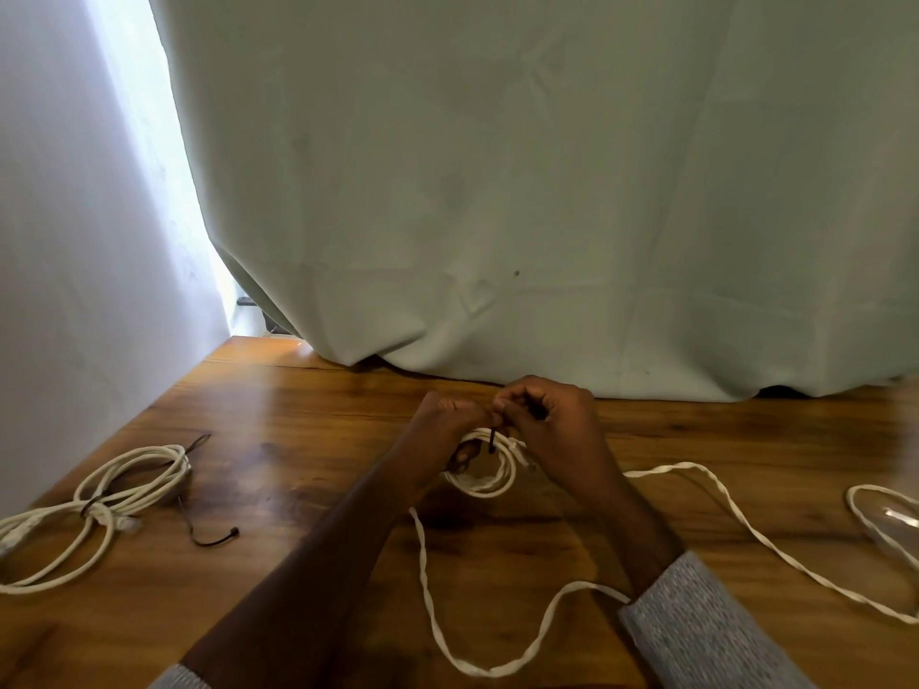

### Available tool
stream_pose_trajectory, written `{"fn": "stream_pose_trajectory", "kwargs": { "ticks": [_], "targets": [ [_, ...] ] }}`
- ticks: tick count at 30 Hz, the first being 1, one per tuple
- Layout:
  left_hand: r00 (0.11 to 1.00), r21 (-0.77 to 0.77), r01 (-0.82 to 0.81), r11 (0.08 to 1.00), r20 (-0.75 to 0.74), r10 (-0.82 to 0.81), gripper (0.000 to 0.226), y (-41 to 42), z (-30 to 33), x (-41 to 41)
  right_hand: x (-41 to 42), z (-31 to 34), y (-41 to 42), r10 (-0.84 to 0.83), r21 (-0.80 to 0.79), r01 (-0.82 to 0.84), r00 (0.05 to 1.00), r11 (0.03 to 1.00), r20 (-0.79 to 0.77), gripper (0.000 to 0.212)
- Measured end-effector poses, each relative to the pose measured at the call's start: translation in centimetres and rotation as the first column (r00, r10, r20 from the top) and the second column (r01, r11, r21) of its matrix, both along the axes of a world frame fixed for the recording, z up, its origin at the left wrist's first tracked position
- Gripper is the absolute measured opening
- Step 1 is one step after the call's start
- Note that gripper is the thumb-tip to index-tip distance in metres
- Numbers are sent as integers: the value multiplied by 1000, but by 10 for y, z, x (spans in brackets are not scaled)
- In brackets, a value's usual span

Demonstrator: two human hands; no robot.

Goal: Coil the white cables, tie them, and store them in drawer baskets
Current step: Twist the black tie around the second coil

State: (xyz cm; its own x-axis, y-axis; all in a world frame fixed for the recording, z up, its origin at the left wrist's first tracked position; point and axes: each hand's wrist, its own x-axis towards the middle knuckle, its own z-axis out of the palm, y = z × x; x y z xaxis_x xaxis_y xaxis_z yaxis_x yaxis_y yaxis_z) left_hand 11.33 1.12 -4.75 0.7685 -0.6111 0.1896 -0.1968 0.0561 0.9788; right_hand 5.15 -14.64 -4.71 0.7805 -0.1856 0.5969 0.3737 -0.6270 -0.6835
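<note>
Two bare hands meet near the middle of a wooden tabletop [308, 489], close to its far edge, seen from a head camera looking down. The left hand [447, 420] is closed around the top of a small white cable coil [485, 477], which sits between both hands. The right hand [552, 420] pinches a thin black tie [492, 440] that wraps over the coil's upper side, fingers curled tight. Grey sleeves [696, 624] are pushed back on both forearms.

A loose white cable [437, 599] trails from below the coil toward the near edge, loops under the right forearm, and runs on toward the right edge of the tabletop.

Near the left edge lies a second, larger white coil [124, 484], already cinched with a dark tie. Just beside it, a spare black tie [209, 537] lies loose on the wood.

At the right edge, part of another white loop [860, 514] is visible. A pale green curtain [497, 191] hangs behind the far edge.
</note>
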Motion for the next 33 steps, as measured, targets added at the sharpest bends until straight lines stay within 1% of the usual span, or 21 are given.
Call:
{"fn": "stream_pose_trajectory", "kwargs": {
  "ticks": [3,5,9,12,15,18,20,22,26,28,30,33],
  "targets": [
    [1000,0,-19,1000,4,19,40,-2,-2,0,2,-2,1,-53,-47,56,996,997,70,9],
    [1000,-16,-15,1000,4,16,43,-3,-3,0,4,-3,1,-109,4,109,989,994,100,10],
    [997,-49,-71,996,-36,69,30,-8,-3,1,8,-5,-2,-151,163,136,985,977,81,11],
    [992,0,-127,992,3,127,18,-12,-5,1,6,-2,-2,-150,221,125,984,967,98,9],
    [987,43,-153,987,61,151,19,-15,-9,0,2,0,4,-138,170,113,980,979,146,9],
    [981,10,-182,983,71,181,29,-16,-10,-2,1,0,6,-147,63,137,971,989,187,8],
    [979,-1,-200,980,46,200,32,-17,-10,-2,2,-1,6,-157,23,156,965,987,212,8],
    [974,-15,-228,973,-14,228,33,-17,-10,0,2,-1,7,-159,2,163,960,987,232,8],
    [958,-49,-261,964,-138,252,32,-19,-9,1,1,-1,11,-91,-76,117,955,990,281,10],
    [958,-59,-250,966,-160,238,32,-19,-9,0,0,-2,13,-58,-95,87,959,992,278,11],
    [958,-51,-248,967,-159,237,29,-18,-9,0,0,-2,13,-37,-76,59,965,995,258,10],
    [957,-41,-253,967,-158,244,27,-17,-10,1,1,-4,12,-47,-73,67,969,995,244,10]
  ]
}}
